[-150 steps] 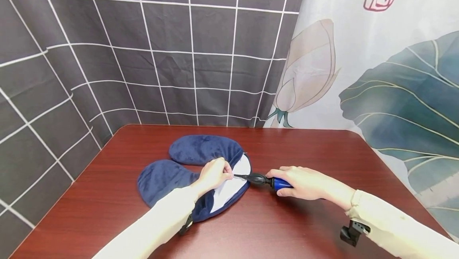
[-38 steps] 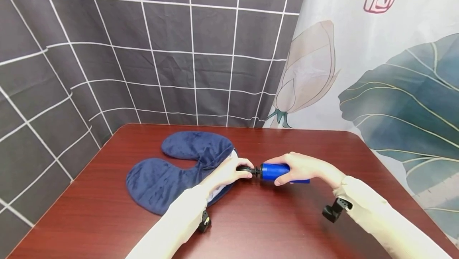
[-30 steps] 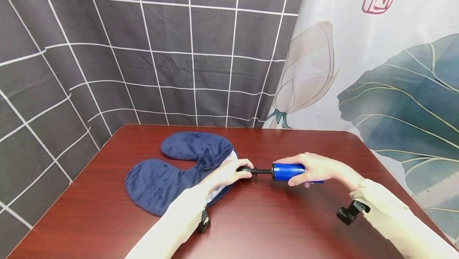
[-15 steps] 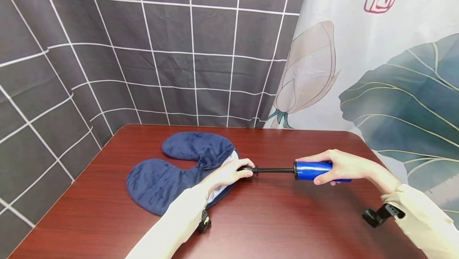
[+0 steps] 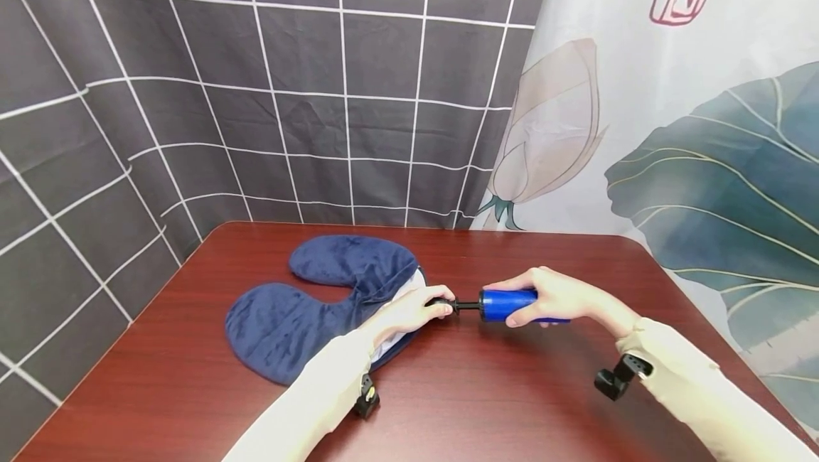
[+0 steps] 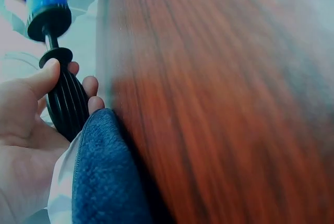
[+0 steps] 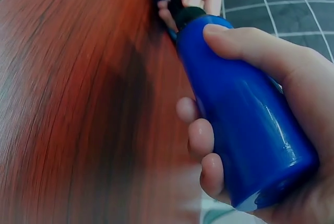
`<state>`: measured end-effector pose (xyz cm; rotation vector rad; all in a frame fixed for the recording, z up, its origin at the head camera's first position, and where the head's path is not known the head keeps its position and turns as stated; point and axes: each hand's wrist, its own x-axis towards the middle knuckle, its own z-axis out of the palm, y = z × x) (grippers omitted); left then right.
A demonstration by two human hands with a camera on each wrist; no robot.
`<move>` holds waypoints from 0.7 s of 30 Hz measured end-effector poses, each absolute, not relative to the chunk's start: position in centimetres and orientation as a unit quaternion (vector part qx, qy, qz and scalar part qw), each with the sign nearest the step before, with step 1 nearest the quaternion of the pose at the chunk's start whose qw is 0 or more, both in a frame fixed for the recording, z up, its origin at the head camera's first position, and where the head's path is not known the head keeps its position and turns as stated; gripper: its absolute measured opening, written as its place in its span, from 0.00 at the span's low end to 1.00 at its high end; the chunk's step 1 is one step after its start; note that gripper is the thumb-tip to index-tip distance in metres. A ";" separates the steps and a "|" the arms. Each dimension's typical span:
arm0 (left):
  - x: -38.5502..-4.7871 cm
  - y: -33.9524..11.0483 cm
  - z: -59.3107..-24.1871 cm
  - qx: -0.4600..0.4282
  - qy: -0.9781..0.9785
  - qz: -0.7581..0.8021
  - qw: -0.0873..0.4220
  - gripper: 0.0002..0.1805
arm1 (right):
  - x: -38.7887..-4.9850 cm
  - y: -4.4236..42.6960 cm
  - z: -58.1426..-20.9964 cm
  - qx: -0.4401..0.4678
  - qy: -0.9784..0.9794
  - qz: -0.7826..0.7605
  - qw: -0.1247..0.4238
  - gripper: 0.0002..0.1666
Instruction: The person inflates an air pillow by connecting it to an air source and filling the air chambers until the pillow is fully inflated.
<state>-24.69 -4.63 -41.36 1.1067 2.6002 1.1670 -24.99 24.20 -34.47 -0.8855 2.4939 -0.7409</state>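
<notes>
A blue and black hand pump [image 5: 508, 303] lies between my hands in the head view, with a short stretch of its black rod showing. My left hand [image 5: 409, 311] grips the ribbed black handle [image 6: 68, 101], thumb and fingers round it. Around the blue barrel [image 7: 240, 104], my right hand [image 5: 559, 295] is wrapped, as the right wrist view shows. A navy plush U-shaped neck pillow [image 5: 275, 327] rests under and beside the left hand. Its zipped cover is parted, and white lining [image 5: 416, 281] shows there. Where the pump's nozzle end meets the pillow is hidden by the left hand.
The reddish-brown wooden table [image 5: 486, 405] carries the pillow. A dark grey curtain with white grid lines [image 5: 301, 121] hangs behind, and a white floral curtain [image 5: 640, 128] is at the right. Each wrist bears a small black camera [image 5: 617, 377].
Earlier both hands worked at the nozzle by the white lining. Later the left hand holds the handle while the right drew the barrel rightwards, then pushed it back left. The pillow shifted slightly left.
</notes>
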 end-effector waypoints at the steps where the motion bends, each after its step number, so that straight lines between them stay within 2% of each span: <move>1: -24.7 -4.6 -41.4 0.362 0.849 0.382 0.042 0.09 | -25.1 23.7 -34.6 -0.319 0.890 -0.262 0.194 0.35; 10: -24.9 -4.6 -41.3 0.356 0.843 0.399 0.057 0.09 | -25.9 21.5 -35.4 -0.332 0.891 -0.252 0.181 0.36; 21: -25.3 -4.9 -41.2 0.329 0.845 0.409 0.099 0.08 | -25.8 25.5 -33.4 -0.311 0.896 -0.238 0.208 0.37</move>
